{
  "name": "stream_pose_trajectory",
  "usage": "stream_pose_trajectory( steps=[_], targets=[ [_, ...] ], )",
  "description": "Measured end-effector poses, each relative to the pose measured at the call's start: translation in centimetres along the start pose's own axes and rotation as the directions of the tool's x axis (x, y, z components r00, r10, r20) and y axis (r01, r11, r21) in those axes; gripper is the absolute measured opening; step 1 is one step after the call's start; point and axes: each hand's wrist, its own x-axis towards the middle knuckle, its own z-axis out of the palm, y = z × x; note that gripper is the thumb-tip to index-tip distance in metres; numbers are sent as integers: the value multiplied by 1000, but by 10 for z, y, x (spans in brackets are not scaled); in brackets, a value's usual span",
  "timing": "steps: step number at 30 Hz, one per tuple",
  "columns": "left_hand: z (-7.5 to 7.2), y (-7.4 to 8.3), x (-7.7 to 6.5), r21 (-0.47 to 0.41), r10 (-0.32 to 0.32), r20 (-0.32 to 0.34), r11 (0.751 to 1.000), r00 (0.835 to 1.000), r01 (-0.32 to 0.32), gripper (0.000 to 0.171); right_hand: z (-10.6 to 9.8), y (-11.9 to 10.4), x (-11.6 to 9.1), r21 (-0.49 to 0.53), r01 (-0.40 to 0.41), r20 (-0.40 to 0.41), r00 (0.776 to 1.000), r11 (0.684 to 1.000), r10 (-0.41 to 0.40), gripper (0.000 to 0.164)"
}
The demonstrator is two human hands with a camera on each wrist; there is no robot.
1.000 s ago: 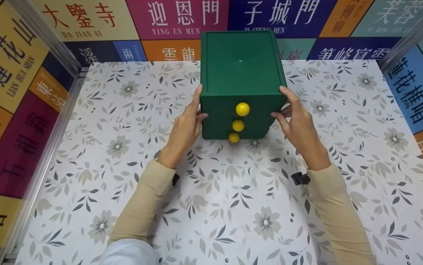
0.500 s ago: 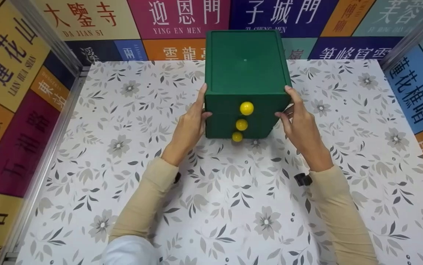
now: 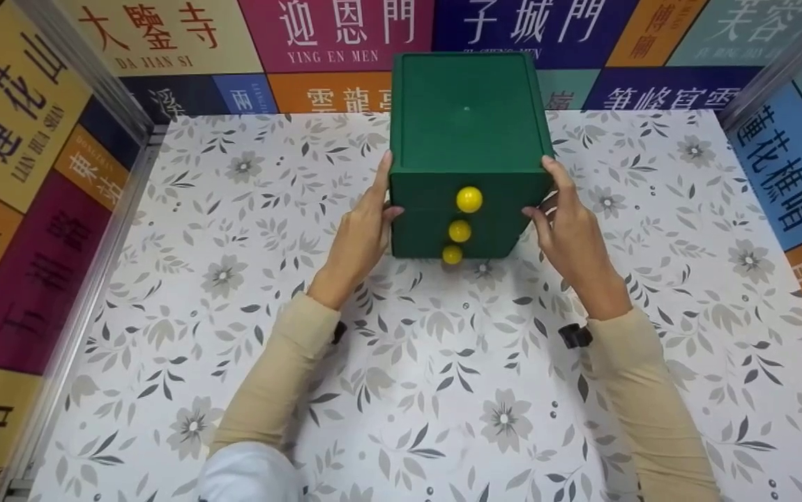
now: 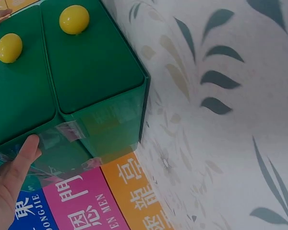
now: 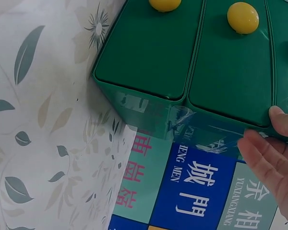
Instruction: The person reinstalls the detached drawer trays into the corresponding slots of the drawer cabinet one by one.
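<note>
A green three-drawer box (image 3: 467, 118) stands at the back of the table, its front towards me. Three round yellow knobs (image 3: 468, 199) run down its drawer fronts, and all the drawers look closed. My left hand (image 3: 359, 240) holds the box's left side, thumb at the front edge. On the opposite side my right hand (image 3: 572, 240) grips the right front edge between thumb and fingers. Clear tape (image 4: 69, 130) covers part of the side wall in the left wrist view; similar clear tape (image 5: 182, 120) shows in the right wrist view. The fingertips are partly hidden behind the side walls.
A white cloth with grey flowers and leaves (image 3: 443, 390) covers the table. Colourful panels with Chinese lettering (image 3: 345, 35) rise behind the box and at both sides. Metal frame rails (image 3: 87, 328) edge the left side.
Both hands have shifted the box slightly to the right, mostly in the first half second. The grip on its two sides looks the same.
</note>
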Motion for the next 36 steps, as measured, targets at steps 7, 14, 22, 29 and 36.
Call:
stream_pose_trajectory(
  steps=[7, 14, 22, 29, 36],
  targets=[
    [0, 0, 2, -27, -12, -8, 1000, 1000, 11, 62, 1, 1, 1, 17, -27, -1, 1000, 999, 27, 63],
    [0, -1, 3, -88, -83, 36, 992, 996, 86, 70, -1, -3, -2, 15, -55, 7, 998, 998, 54, 66],
    [-8, 8, -6, -170, -182, 47, 968, 982, 187, 75, -9, -18, -16, -48, -86, 1, 996, 995, 86, 74],
    [-22, 32, -25, -56, -237, 81, 969, 968, 242, 80, -13, -27, -31, -110, 68, 16, 998, 992, -67, 60],
    [-29, 57, -47, 184, -72, 219, 982, 973, 31, 72, -11, -37, -44, -201, 253, 159, 962, 946, -223, 52]
  ],
)
